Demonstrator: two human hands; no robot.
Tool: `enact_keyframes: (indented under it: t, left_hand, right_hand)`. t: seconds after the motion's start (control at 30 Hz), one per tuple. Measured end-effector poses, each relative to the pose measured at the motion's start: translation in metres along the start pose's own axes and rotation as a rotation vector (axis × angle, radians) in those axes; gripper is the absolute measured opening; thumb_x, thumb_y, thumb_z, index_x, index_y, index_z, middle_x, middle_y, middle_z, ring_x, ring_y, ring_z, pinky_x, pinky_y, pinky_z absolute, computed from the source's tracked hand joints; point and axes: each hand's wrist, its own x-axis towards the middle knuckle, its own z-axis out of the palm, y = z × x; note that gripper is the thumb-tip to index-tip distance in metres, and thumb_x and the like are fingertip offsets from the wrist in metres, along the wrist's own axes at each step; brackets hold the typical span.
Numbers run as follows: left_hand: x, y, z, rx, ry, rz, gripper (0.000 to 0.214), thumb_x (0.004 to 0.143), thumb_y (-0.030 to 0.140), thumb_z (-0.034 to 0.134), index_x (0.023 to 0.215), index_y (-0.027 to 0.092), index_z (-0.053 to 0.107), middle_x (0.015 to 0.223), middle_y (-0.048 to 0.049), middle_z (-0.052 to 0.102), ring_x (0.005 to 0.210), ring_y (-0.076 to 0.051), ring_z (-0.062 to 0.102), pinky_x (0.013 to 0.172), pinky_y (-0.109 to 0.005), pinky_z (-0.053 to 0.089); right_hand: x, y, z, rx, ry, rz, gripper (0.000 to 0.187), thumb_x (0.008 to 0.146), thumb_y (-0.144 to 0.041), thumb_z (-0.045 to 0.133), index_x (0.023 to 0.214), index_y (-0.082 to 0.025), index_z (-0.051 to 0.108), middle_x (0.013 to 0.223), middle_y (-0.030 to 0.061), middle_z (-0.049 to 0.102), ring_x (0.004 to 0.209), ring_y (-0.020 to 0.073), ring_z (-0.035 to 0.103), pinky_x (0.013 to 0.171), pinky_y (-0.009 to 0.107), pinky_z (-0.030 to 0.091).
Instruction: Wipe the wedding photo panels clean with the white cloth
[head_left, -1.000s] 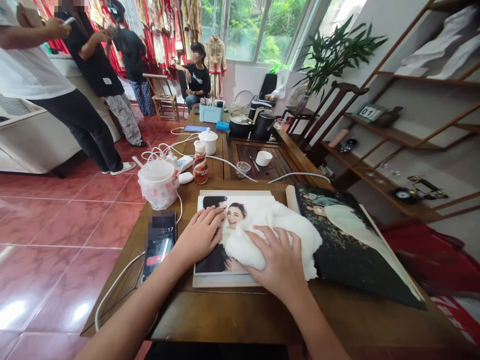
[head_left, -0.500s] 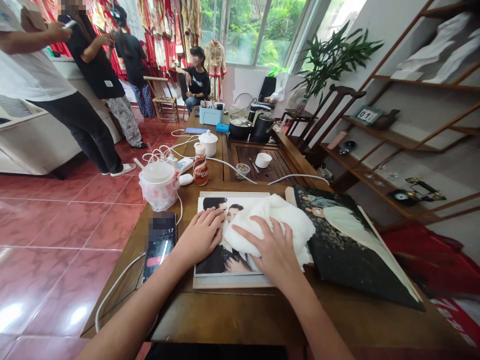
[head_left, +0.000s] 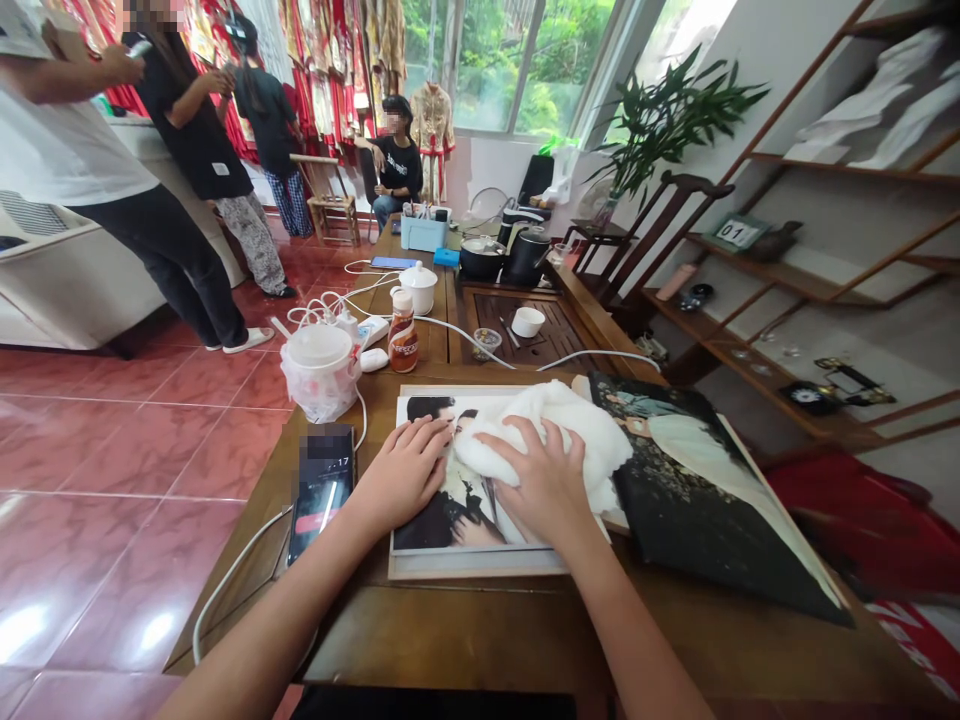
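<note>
A mounted wedding photo (head_left: pixel 457 515) lies flat on the wooden table (head_left: pixel 480 640) in front of me. My left hand (head_left: pixel 409 472) rests flat on its left part, fingers stretched out. My right hand (head_left: pixel 536 478) presses a fluffy white cloth (head_left: pixel 581 430) down on the photo's upper middle, fingers spread over the cloth. A second, darker photo panel (head_left: pixel 697 490) leans tilted at the right, its edge touching the cloth.
A phone (head_left: pixel 321 485) on a white cable lies left of the photo. Beyond stand a bagged white pot (head_left: pixel 321 368), a bottle (head_left: pixel 403 338), a white lidded cup (head_left: pixel 418 285), a tea tray (head_left: pixel 536 325) and kettles (head_left: pixel 525 252). Several people stand or sit at the back left. Shelves line the right wall.
My right hand has slid the white cloth up and to the left across the photo, uncovering its lower part. My left hand has stayed in place.
</note>
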Motion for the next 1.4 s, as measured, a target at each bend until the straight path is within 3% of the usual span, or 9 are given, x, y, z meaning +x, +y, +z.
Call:
enact_keyframes:
  t: [0.17, 0.4, 0.57, 0.87, 1.03, 1.23, 1.4]
  left_hand:
    - [0.000, -0.001, 0.000, 0.007, 0.017, -0.004, 0.036, 0.096, 0.023, 0.042, 0.132, 0.021, 0.044, 0.139, -0.0081, 0.048, 0.133, -0.023, 0.039, 0.110, -0.043, 0.032]
    - [0.004, 0.000, -0.004, 0.000, 0.002, -0.013, 0.033, 0.096, 0.024, 0.042, 0.129, 0.022, 0.046, 0.139, -0.0078, 0.048, 0.133, -0.023, 0.039, 0.110, -0.042, 0.032]
    - [0.004, -0.001, -0.003, -0.018, 0.014, -0.010, 0.032, 0.096, 0.025, 0.043, 0.128, 0.023, 0.047, 0.139, -0.0076, 0.048, 0.133, -0.023, 0.040, 0.110, -0.043, 0.032]
    - [0.002, -0.002, -0.002, -0.015, 0.013, 0.002, 0.034, 0.096, 0.024, 0.042, 0.130, 0.022, 0.046, 0.139, -0.0080, 0.048, 0.133, -0.023, 0.039, 0.110, -0.043, 0.033]
    - [0.003, -0.002, -0.003, -0.015, 0.033, -0.001, 0.032, 0.096, 0.026, 0.042, 0.128, 0.023, 0.047, 0.138, -0.0078, 0.049, 0.131, -0.023, 0.041, 0.109, -0.043, 0.034]
    - [0.003, -0.001, -0.003, 0.000, 0.009, -0.007, 0.032, 0.096, 0.025, 0.042, 0.128, 0.022, 0.047, 0.140, -0.0075, 0.047, 0.133, -0.024, 0.039, 0.110, -0.043, 0.033]
    - [0.003, -0.001, -0.004, -0.003, -0.009, -0.017, 0.033, 0.096, 0.023, 0.042, 0.128, 0.022, 0.046, 0.141, -0.0063, 0.045, 0.133, -0.024, 0.038, 0.111, -0.043, 0.030]
  right_hand:
    - [0.000, -0.003, -0.001, 0.012, 0.011, -0.021, 0.043, 0.080, -0.041, 0.063, 0.122, -0.041, 0.058, 0.128, 0.0040, 0.051, 0.112, 0.0330, 0.037, 0.095, 0.053, 0.021]
    - [-0.037, -0.016, -0.016, 0.086, -0.013, -0.071, 0.040, 0.079, -0.060, 0.057, 0.114, -0.043, 0.063, 0.127, 0.0029, 0.052, 0.114, 0.0348, 0.036, 0.097, 0.056, 0.019]
    - [-0.032, -0.005, -0.013, 0.035, -0.046, -0.109, 0.034, 0.082, -0.051, 0.057, 0.115, -0.045, 0.062, 0.126, 0.0015, 0.054, 0.112, 0.0322, 0.038, 0.095, 0.053, 0.022]
    - [0.008, 0.006, 0.004, -0.029, 0.064, 0.050, 0.032, 0.086, -0.049, 0.055, 0.115, -0.040, 0.064, 0.123, 0.0038, 0.055, 0.111, 0.0326, 0.037, 0.092, 0.052, 0.022]
    - [-0.011, -0.006, -0.004, 0.014, 0.031, -0.010, 0.035, 0.079, -0.046, 0.064, 0.113, -0.040, 0.064, 0.124, 0.0032, 0.055, 0.111, 0.0328, 0.038, 0.095, 0.053, 0.020]
    - [-0.043, -0.019, -0.008, 0.096, -0.006, -0.075, 0.037, 0.077, -0.056, 0.063, 0.112, -0.046, 0.063, 0.123, 0.0001, 0.056, 0.111, 0.0326, 0.039, 0.098, 0.054, 0.019]
    - [-0.027, -0.002, -0.003, 0.059, -0.001, -0.032, 0.035, 0.077, -0.051, 0.065, 0.111, -0.043, 0.064, 0.123, 0.0002, 0.056, 0.111, 0.0319, 0.039, 0.096, 0.052, 0.021]
